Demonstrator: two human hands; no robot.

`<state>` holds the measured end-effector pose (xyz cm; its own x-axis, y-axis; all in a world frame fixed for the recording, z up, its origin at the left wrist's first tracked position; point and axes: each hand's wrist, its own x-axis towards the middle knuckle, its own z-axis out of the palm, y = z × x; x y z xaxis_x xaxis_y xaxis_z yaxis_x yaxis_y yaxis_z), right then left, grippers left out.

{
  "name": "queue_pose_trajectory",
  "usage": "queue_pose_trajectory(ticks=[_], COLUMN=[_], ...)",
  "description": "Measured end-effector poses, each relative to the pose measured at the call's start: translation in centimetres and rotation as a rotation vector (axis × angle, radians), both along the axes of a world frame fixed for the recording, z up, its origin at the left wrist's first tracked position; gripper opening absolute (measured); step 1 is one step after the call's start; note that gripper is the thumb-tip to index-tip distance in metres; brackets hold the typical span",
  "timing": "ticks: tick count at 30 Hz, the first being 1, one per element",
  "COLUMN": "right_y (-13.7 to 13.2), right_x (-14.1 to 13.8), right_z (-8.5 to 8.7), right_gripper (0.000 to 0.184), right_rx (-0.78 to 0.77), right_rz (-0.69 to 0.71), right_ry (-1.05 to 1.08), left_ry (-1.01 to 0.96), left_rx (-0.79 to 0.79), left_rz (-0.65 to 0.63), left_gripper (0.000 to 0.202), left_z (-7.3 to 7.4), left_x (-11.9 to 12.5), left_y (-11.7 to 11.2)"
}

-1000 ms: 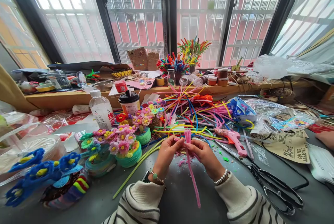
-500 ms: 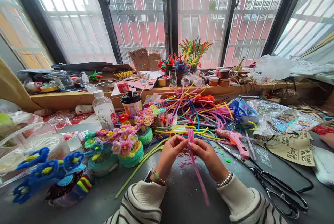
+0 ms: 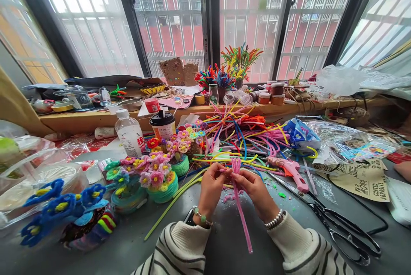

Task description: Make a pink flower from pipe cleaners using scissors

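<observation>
Pink pipe cleaners (image 3: 240,213) are pinched between my two hands over the middle of the table, with folded loops standing up above the fingertips and a long tail hanging toward me. My left hand (image 3: 212,187) closes thumb and fingers on their left side. From the right, my right hand (image 3: 255,191) grips the same bundle, its fingertips close to the left ones. Exactly how the strands cross between the fingers is hidden. Pink fluff scraps (image 3: 229,198) lie on the table just behind the tail.
Black-handled scissors (image 3: 345,228) and a pink glue gun (image 3: 293,174) lie to the right. Pipe-cleaner flower pots (image 3: 163,187) and blue fuzzy flowers (image 3: 61,206) stand at left, near a bottle (image 3: 128,134) and a lidded cup (image 3: 162,126). Loose pipe cleaners (image 3: 247,131) are heaped behind my hands.
The pink loops above my fingers have spread apart a little, and the hanging tail has swung slightly left. Both hands keep their pinch. The view has shifted slightly.
</observation>
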<state>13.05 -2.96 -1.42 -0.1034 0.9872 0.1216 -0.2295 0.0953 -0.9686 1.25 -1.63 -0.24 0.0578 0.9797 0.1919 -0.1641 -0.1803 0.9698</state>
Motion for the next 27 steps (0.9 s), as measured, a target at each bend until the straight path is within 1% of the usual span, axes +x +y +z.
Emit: queue_pose_trajectory(ticks=[3, 8, 12, 16, 21, 27], right_y=[0.0, -0.1, -0.2, -0.2, -0.1, -0.3], right_x=[0.1, 1.0, 1.3, 1.2, 0.7, 0.4], right_z=[0.1, 0.9, 1.5, 1.3, 0.7, 0.7], right_gripper=[0.024, 0.026, 0.028, 0.031, 0.032, 0.034], right_rx=[0.012, -0.004, -0.024, -0.002, -0.029, -0.051], right_rz=[-0.001, 0.091, 0.141, 0.106, 0.067, 0.069], right_ry=[-0.014, -0.111, -0.120, -0.175, -0.092, -0.018], left_ry=[-0.015, -0.030, 0.006, -0.042, -0.161, -0.189], left_rx=[0.039, -0.020, -0.082, -0.166, -0.207, -0.223], left_rz=[0.039, -0.076, -0.139, -0.168, -0.128, -0.125], left_gripper=[0.018, 0.019, 0.021, 0.023, 0.025, 0.025], left_z=[0.1, 0.7, 1.0, 1.0, 0.8, 0.5], left_x=[0.0, -0.3, -0.4, -0.3, 0.1, 0.2], left_y=[0.0, -0.1, -0.3, -0.3, -0.2, -0.3])
